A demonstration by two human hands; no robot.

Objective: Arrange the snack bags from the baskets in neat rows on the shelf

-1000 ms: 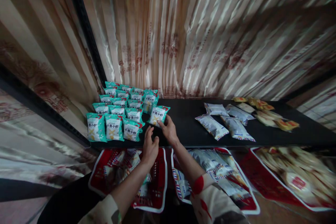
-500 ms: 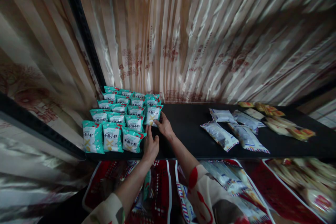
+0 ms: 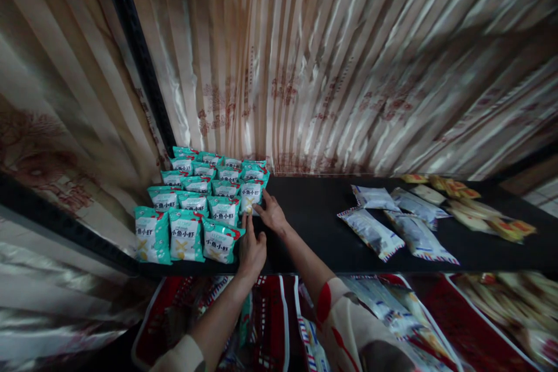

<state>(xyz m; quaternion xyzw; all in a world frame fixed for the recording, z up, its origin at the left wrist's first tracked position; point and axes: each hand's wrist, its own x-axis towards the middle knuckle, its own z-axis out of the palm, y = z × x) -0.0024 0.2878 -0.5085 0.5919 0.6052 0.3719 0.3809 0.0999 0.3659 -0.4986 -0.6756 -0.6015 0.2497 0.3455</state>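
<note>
Teal-and-white snack bags [image 3: 186, 235] stand upright in close rows at the shelf's left end. At the right side of these rows, my right hand [image 3: 274, 214] grips one snack bag [image 3: 251, 196] by its right edge and lower front, with thumb and fingers. My left hand [image 3: 253, 249] is just below, its fingers stretched up and fingertips touching that bag's bottom edge, thumb apart. Beside my left hand, the rightmost front bag [image 3: 219, 242] leans a little. Part of the held bag's lower edge is hidden by my fingers.
White-and-blue packets [image 3: 370, 232] lie flat on the black shelf [image 3: 305, 244], with yellowish packets [image 3: 453, 186] farther right. Red baskets [image 3: 285, 319] holding packets stand below the front edge. A dark metal post [image 3: 139, 52] rises at left; a curtain [image 3: 270, 70] hangs behind.
The held snack bag has shifted slightly left toward its neighbour, with both hands staying on it. The whole view has moved a little.
</note>
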